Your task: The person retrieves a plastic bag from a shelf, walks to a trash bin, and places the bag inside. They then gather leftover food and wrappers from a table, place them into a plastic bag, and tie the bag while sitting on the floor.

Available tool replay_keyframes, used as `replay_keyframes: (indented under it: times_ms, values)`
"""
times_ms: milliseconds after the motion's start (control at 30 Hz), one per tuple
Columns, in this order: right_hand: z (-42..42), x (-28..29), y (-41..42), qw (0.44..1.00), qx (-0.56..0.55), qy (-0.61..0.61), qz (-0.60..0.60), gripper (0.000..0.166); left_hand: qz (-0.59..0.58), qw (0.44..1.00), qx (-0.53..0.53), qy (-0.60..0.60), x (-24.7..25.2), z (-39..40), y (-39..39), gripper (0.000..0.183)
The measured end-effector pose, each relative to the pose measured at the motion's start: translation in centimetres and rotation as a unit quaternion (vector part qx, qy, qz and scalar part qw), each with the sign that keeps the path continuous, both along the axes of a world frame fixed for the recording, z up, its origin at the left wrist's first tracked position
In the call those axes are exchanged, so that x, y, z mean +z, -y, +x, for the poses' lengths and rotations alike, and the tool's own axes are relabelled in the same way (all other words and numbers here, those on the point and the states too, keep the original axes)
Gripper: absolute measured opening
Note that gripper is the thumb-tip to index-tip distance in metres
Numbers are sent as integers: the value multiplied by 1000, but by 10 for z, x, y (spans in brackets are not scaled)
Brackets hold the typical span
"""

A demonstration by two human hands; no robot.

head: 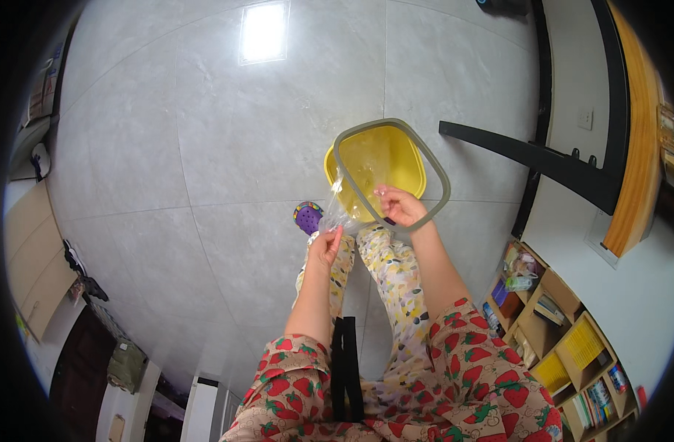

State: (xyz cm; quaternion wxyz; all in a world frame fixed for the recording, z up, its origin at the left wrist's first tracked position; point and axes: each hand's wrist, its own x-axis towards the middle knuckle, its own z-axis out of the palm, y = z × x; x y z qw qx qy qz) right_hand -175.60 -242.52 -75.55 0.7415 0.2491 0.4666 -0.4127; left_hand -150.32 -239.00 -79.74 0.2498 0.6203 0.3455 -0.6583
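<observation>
A yellow plastic bin stands on the floor just in front of my feet. Its grey-green rim ring is off its seat, askew across the bin's mouth and reaching past its right side. A clear plastic bag stretches through the ring and over the bin's near left edge. My left hand pinches the gathered film outside the ring. Within the ring's outline, the fingertips of my right hand are closed on the thin film. My right wrist crosses the ring; whether it bears the ring's weight cannot be told.
A black curved table leg juts out from the right, below a wooden tabletop. A low shelf with books and packages lines the right wall. Shoes lie by the left cabinet. My purple clog is beside the bin.
</observation>
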Motion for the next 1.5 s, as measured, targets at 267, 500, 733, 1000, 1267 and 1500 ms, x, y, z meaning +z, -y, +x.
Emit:
replay_keyframes:
  times_ms: [267, 500, 733, 1000, 1267, 1500]
  values:
    - [-49, -49, -66, 882, 259, -254, 301, 13, -5, 992, -115, 58, -32, -22, 42, 32]
    - [-41, -83, -30, 939, -162, -173, 250, 27, -109, 988, -85, 68, -104, -26, 75, 17]
    - [-68, -76, -21, 910, -136, -371, 129, 34, -218, 933, -221, 182, -41, -47, 125, 19]
    - [-66, -25, -7, 629, 294, -707, 134, 44, -318, 824, -396, 253, -14, -24, 172, 22]
    - [-18, -22, -32, 899, 260, -223, 274, 48, -301, 865, -305, 263, 10, -38, 132, 21]
    - [-34, 23, 7, 877, 373, -232, 194, 45, -319, 817, -342, 337, 2, -37, 104, 17]
